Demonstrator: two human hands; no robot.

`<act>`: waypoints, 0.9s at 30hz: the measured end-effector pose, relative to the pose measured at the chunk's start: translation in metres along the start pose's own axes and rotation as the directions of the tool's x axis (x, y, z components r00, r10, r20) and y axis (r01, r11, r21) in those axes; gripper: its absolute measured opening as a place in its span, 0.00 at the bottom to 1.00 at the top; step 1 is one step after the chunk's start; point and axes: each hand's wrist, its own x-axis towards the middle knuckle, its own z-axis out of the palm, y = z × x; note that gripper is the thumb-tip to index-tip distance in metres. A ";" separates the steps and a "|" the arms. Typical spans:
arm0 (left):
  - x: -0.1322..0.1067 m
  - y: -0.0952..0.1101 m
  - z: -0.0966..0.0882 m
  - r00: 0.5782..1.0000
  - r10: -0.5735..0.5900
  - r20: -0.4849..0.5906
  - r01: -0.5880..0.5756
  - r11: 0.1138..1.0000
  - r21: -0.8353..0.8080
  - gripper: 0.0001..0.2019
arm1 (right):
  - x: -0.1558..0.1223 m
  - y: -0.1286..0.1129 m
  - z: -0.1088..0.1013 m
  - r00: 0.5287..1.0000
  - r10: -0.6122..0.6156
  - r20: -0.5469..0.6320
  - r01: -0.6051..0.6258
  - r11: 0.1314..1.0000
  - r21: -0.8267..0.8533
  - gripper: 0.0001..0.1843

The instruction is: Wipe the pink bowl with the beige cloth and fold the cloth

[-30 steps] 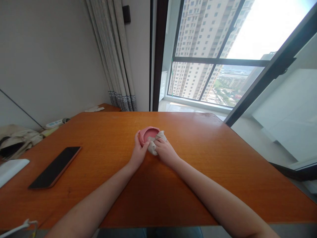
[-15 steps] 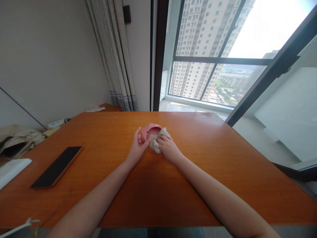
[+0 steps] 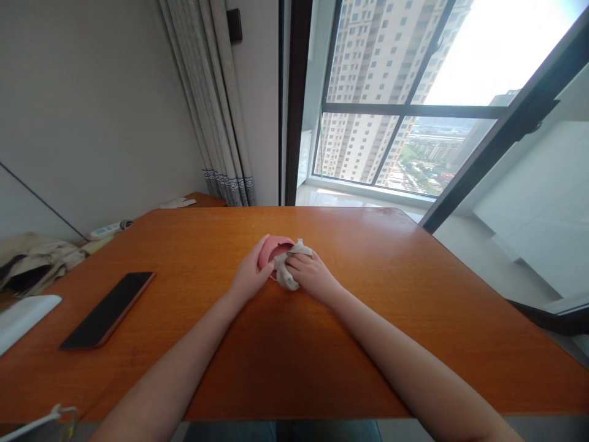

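Observation:
A pink bowl-like container (image 3: 265,252) is tilted over the wooden table (image 3: 368,270), its hollow side facing toward me and to the right. My left hand (image 3: 251,271) grips it by the left side, thumb at the near rim. My right hand (image 3: 309,270) is closed on a crumpled whitish cloth (image 3: 287,277), pressed against the opening and right rim of the container. The cloth and the right fingers hide part of the container's inside. Its exact kind cannot be made out.
A dark phone (image 3: 108,312) lies on the table to the left. Beyond it are a white object (image 3: 25,319), a bundle of beige fabric (image 3: 39,258) and a white power strip (image 3: 107,230). A white-framed item (image 3: 50,417) shows at the near left corner.
The pink container has shifted slightly left and turned more toward me. My right hand has moved the cloth a little left, so it covers more of the opening.

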 end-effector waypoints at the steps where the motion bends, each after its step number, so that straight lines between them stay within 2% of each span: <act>1: -0.001 0.002 0.003 1.000 -0.001 -0.013 0.001 1.000 -0.021 0.31 | -0.001 0.000 0.003 1.000 0.000 -0.006 0.000 1.000 -0.007 0.12; 6: -0.011 0.010 0.030 0.984 -0.107 -0.143 0.071 0.969 -0.237 0.40 | -0.002 -0.002 0.012 0.997 0.050 -0.056 -0.047 0.998 0.049 0.10; 9: -0.011 0.009 0.028 0.980 -0.114 -0.160 0.080 0.975 -0.208 0.38 | 0.000 -0.002 0.009 0.997 0.040 -0.062 -0.035 0.995 0.092 0.11; 12: -0.004 0.005 0.010 0.996 -0.046 -0.070 0.037 0.992 -0.117 0.34 | 0.001 -0.001 0.005 1.000 0.000 -0.027 0.002 0.997 0.074 0.11; 15: 0.000 0.004 -0.001 0.999 -0.034 0.033 0.037 0.995 -0.094 0.36 | -0.001 0.003 0.008 1.000 0.009 -0.020 -0.008 1.000 0.008 0.11; 18: -0.003 0.007 0.010 0.996 -0.090 0.028 0.094 0.952 -0.290 0.43 | -0.004 0.006 0.015 0.997 0.027 -0.076 -0.027 1.000 -0.001 0.10; 20: -0.007 0.010 0.022 0.996 -0.093 0.012 0.091 0.912 -0.400 0.46 | -0.005 0.005 0.018 0.990 0.059 -0.125 -0.055 0.998 0.038 0.10; 24: -0.012 0.011 0.030 0.992 -0.076 -0.105 0.040 0.952 -0.303 0.42 | -0.003 -0.002 0.018 0.988 0.075 -0.138 -0.060 0.993 0.106 0.10; 27: -0.010 0.004 0.025 0.991 -0.075 -0.111 0.048 0.971 -0.233 0.38 | -0.001 -0.005 0.016 0.991 0.079 -0.110 -0.064 0.989 0.130 0.11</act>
